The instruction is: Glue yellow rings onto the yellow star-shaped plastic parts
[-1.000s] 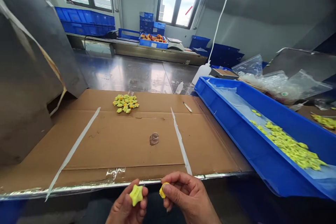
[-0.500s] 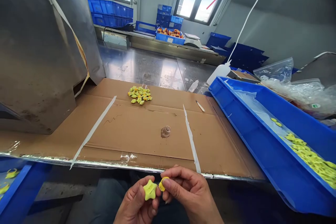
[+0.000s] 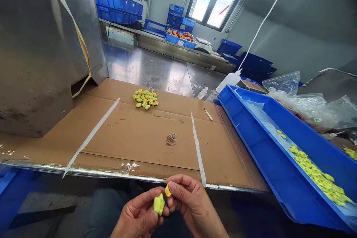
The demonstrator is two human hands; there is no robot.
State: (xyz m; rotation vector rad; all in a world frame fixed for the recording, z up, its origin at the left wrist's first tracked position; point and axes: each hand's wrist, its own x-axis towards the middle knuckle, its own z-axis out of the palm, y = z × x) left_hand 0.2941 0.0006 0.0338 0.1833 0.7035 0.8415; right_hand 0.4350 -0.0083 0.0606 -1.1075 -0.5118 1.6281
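Below the table's front edge, my left hand (image 3: 141,214) is closed on a yellow-green star-shaped piece (image 3: 158,204), now turned edge-on. Close beside it, my right hand (image 3: 189,197) pinches a small yellow piece (image 3: 167,190) between thumb and fingers; its exact kind is too small to tell. The two pieces are near each other, with a narrow gap between them. On the cardboard (image 3: 134,134) in front lies a pile of yellow-green pieces (image 3: 145,99), some with orange-yellow parts. A small clear cup (image 3: 172,139) stands nearer to my hands.
At right stands a long blue bin (image 3: 251,145) with many yellow-green pieces (image 3: 315,171). Beyond the cardboard are a small white bottle (image 3: 202,93), a larger white bottle (image 3: 228,81) and a thin pointed tool (image 3: 208,114). A metal housing (image 3: 47,52) rises at left.
The star-shaped piece has turned in my left hand from face-on to edge-on. My right hand has moved slightly left with the small yellow piece. The camera view has shifted a little.
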